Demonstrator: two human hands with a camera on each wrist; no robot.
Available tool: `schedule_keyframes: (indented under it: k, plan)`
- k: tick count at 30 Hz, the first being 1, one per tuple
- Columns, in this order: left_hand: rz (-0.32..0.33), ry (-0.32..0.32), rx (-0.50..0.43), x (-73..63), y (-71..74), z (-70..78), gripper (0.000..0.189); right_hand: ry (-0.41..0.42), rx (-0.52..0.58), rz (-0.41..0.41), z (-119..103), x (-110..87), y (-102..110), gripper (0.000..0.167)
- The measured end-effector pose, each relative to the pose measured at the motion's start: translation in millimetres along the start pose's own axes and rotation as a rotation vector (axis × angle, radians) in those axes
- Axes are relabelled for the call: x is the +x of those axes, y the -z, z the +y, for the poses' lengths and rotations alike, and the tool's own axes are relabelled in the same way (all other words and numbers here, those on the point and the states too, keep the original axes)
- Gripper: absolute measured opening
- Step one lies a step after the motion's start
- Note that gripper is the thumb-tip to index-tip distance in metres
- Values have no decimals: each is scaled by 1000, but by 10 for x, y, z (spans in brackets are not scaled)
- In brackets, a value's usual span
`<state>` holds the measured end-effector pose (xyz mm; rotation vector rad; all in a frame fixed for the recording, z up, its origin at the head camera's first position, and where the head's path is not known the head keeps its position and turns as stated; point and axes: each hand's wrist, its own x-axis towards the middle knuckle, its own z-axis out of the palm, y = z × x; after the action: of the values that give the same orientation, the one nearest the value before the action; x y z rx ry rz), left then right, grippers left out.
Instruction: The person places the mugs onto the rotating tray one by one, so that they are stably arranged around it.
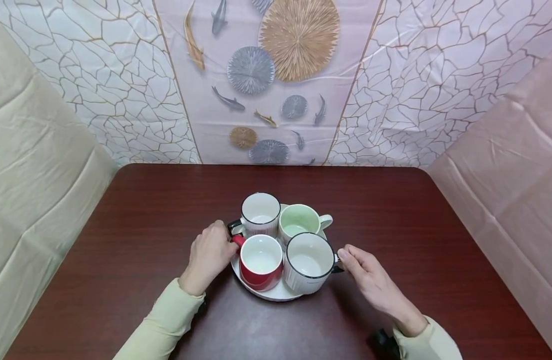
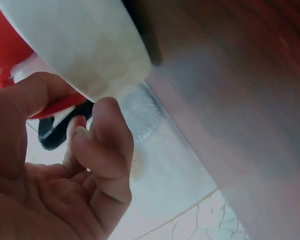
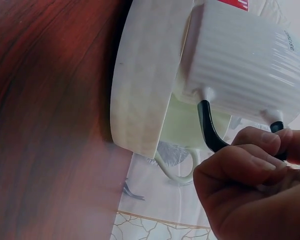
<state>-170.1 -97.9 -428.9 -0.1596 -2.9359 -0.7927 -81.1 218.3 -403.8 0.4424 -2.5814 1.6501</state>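
Observation:
Four-sided cluster aside, a round white plate (image 1: 276,298) with a textured side wall carries several mugs. My left hand (image 1: 211,255) is at its left, fingers curled, holding the red handle (image 2: 60,107) of the red mug (image 1: 261,280); the plate's edge hides part of the grip. On the right, my right hand (image 1: 375,280) grips the black handle (image 3: 210,130) of the front white ribbed mug (image 1: 305,284), fingers curled round it. Behind stand a white mug (image 1: 261,212) with a black rim and a light green mug (image 1: 299,220), its handle pointing right.
The plate stands on a dark reddish-brown table (image 1: 158,210), near its middle. A patterned cloth (image 1: 136,100) hangs behind the back edge, and pale padded panels (image 1: 37,150) flank both sides. The mugs stand close together.

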Motion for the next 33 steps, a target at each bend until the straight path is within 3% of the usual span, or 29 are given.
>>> schedule_keyframes:
  k: [8, 13, 20, 33]
  plan:
    - [-6, -32, -118, -4, -31, -11, 16, -2, -38, 16, -32, 9, -20, 35]
    - [-32, -45, -133, 19, -10, -17, 13, -15, -48, 16, -21, 16, -18, 35]
    - [-94, -5, -152, 54, 17, -35, 15, -27, -29, -13, 11, 70, -8, 35]
    - [-122, 30, -269, 108, -16, -115, 26, 49, -83, -87, 157, 197, -21, 26]
